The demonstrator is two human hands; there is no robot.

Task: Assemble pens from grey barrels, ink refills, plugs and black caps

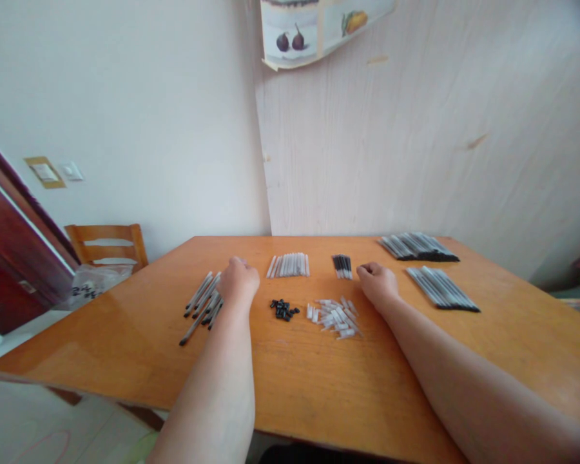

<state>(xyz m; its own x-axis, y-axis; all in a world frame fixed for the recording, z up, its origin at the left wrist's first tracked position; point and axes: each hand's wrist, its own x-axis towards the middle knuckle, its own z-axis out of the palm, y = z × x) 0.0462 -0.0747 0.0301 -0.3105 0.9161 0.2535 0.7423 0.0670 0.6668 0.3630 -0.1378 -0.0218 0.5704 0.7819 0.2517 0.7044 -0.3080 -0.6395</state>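
My left hand (240, 281) is curled over the right side of a loose pile of clear pens with black ends (203, 303); its fingertips are mostly hidden, and I cannot make out anything in them. My right hand (377, 283) rests on the table just right of a small row of black-inked pen refills (342, 265). Its fingers are closed, their inner side hidden. Between the hands lie a row of clear pen barrels (288, 265), a heap of small black plugs (283, 309) and a heap of translucent pen caps (336, 316).
Two stacks of pens with black ends, a far one (418, 246) and a nearer one (442, 289), lie on the right of the wooden table (299, 380). A wooden chair (107, 243) and a plastic bag (96, 283) stand left, beyond the table's edge. Behind is a wall.
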